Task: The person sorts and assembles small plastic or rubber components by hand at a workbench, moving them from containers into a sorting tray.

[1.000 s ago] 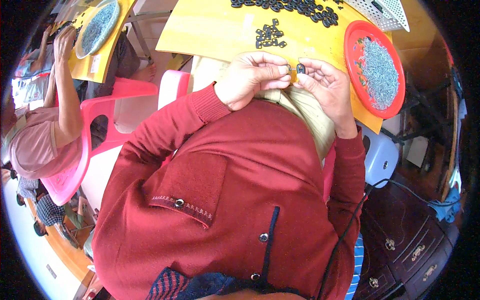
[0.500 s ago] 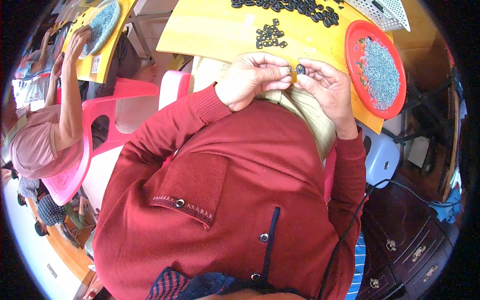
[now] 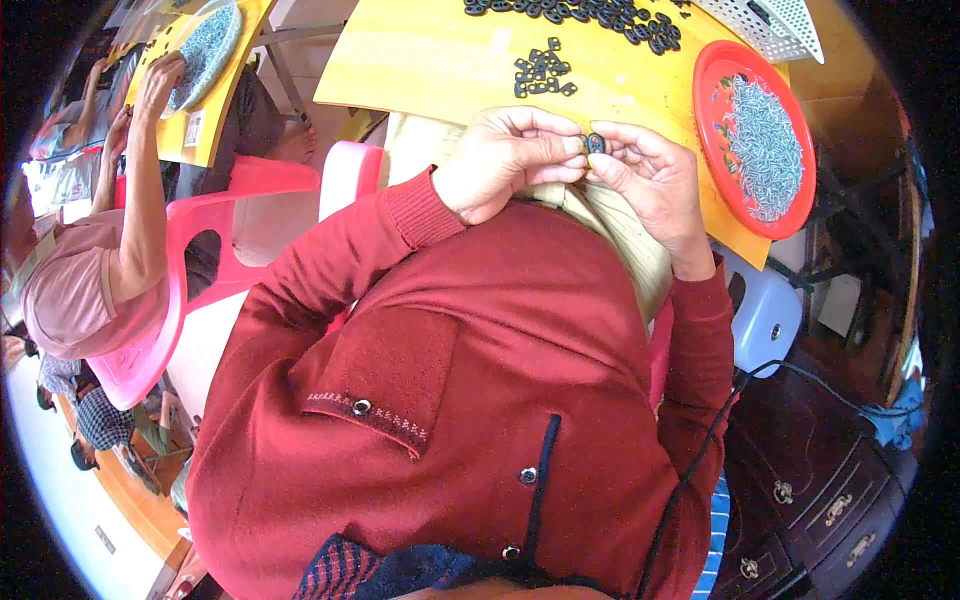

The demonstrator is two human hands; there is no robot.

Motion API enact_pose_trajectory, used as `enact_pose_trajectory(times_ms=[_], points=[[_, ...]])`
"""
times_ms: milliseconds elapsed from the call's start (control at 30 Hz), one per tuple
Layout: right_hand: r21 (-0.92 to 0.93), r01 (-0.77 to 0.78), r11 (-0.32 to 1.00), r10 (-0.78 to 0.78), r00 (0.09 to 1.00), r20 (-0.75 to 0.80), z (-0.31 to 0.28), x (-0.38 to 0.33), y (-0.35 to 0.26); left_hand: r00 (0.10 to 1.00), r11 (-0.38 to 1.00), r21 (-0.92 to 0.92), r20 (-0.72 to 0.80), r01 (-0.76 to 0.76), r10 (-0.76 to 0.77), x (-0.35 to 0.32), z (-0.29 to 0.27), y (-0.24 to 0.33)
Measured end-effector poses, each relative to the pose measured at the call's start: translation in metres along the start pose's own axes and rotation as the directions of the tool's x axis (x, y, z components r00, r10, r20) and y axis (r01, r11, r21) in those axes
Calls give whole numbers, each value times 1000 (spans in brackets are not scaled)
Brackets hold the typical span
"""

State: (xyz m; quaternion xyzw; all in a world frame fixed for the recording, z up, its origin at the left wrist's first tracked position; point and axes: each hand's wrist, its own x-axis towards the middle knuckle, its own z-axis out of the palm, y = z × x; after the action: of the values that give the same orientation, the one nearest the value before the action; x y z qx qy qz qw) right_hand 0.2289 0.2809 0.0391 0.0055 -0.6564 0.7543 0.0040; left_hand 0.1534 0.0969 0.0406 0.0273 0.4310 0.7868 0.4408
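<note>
My right hand (image 3: 650,185) is closed, its thumb and fingertips pinching a small black oval piece with holes (image 3: 596,144). Right beside it, my left hand (image 3: 510,165) pinches something tiny that its fingertips mostly hide. The two sets of fingertips nearly meet at the near edge of a yellow table (image 3: 420,60), above my lap. Beyond my hands lies a loose group of small black angular parts (image 3: 543,72). Farther back, several black oval pieces (image 3: 610,18) are spread in a heap. A red plastic tray (image 3: 706,100) to the right holds many silvery screws (image 3: 766,150).
At the far right stands a white perforated basket (image 3: 785,35). A blue stool (image 3: 768,320) and a dark drawer cabinet (image 3: 800,480) are on my right, with a black cable (image 3: 690,465) hanging beside my arm. Leftward, another person (image 3: 95,285) works near a pink chair (image 3: 175,300).
The black oval piece has shifted slightly left, closing the small gap to my left fingertips. Both hands keep their pinch and otherwise barely move.
</note>
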Motion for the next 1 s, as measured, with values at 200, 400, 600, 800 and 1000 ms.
enact_pose_trajectory(times_ms=[200, 400, 600, 800, 1000], points=[[-2, -15, 1000, 15, 1000, 3, 0, 0, 1, 1000, 1000, 7, -9, 6, -6, -1, 2, 1], [11, -8, 1000, 8, 1000, -4, 1, 0, 0, 1000, 1000, 3, -10, 8, -8, -1, 2, 1], [19, -19, 1000, 19, 1000, -1, 1, 0, 2, 1000, 1000, 12, -8, 23, -23, -2, 3, 3], [69, -20, 997, 20, 1000, 0, 3, 0, 2, 1000, 1000, 20, -8, 23, -23, -2, 4, 3], [75, 2, 997, -2, 1000, -8, 5, 0, 1, 1000, 1000, 17, 11, 16, -16, -2, 4, 3]])
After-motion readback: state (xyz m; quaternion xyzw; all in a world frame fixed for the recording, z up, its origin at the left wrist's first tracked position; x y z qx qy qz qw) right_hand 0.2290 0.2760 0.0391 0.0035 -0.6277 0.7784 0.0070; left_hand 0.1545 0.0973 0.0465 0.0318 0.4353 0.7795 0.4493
